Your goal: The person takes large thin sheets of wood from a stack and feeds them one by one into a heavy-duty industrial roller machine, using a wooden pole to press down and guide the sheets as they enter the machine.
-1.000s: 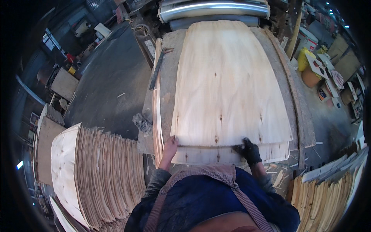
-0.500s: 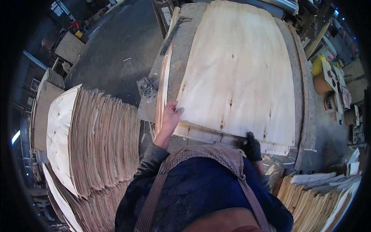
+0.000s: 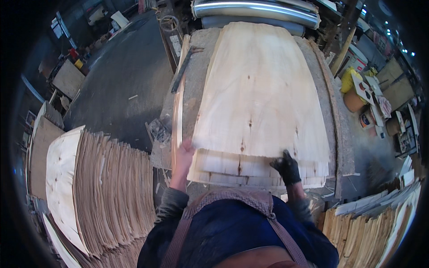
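Note:
A large pale wood veneer sheet (image 3: pixel 263 98) with dark knots lies on top of other sheets on the bench. Its near edge sits back from the layers below, so several lower veneer edges (image 3: pixel 219 167) show in steps. At the near left corner, my bare left hand (image 3: pixel 182 156) has its fingers closed on the sheet's edge, slightly blurred. Along the near edge, right of the middle, my right hand (image 3: pixel 287 169) in a black glove grips the same sheet. The fingertips under the wood are hidden.
Metal rollers (image 3: pixel 254 11) stand beyond the bench. A dark hammer-like tool (image 3: pixel 182 73) and narrow wood strips (image 3: pixel 177 116) lie along its left side. Tall veneer stacks stand at left (image 3: pixel 111 192) and lower right (image 3: pixel 357 232). Buckets (image 3: pixel 355 100) sit farther right.
The top sheet has slid away from me, baring more of the lower edges. My right hand has moved forward with it and shows more fully. The whole view has shifted slightly.

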`<state>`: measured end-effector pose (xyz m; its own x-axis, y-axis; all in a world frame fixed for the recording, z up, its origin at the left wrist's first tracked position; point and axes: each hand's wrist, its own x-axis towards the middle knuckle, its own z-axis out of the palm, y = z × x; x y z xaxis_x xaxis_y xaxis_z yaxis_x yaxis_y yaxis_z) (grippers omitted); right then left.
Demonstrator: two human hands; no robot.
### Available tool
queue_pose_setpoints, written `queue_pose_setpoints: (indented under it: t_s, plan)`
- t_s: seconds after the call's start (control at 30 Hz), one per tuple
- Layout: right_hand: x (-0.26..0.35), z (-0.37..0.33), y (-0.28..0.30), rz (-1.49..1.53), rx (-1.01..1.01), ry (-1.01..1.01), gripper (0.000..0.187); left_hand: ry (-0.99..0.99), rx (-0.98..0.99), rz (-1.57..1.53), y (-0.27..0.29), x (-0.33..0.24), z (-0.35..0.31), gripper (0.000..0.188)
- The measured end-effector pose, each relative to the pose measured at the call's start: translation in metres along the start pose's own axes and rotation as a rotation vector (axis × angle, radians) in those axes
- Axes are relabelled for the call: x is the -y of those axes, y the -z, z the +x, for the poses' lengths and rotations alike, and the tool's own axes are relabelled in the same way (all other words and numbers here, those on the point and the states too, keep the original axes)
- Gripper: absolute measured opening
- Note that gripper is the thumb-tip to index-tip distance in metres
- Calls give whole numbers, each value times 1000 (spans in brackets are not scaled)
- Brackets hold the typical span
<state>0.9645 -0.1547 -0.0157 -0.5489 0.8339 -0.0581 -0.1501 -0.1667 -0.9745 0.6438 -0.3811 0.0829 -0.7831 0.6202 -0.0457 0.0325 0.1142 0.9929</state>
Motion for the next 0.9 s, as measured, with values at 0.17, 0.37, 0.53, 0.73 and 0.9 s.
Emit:
queue_pose_setpoints:
  t_s: [0.17, 0.37, 0.53, 0.73, 0.9]
  plan:
    - [22, 118, -17, 412, -155, -249, 29, -148, -78, 707, -24, 79, -2, 47]
    - [-8, 195, -34, 823, 123, -135, 35, -56, -39, 587, -13, 112, 5, 58]
    - [-14, 164, -57, 785, 109, -179, 31, 164, -15, 96, -12, 79, -2, 51]
    - [-15, 15, -72, 639, 354, -426, 33, 167, 55, -200, -4, 37, -7, 40]
    - [0, -55, -71, 831, 273, -754, 26, 60, 189, -321, -8, -1, -6, 39]
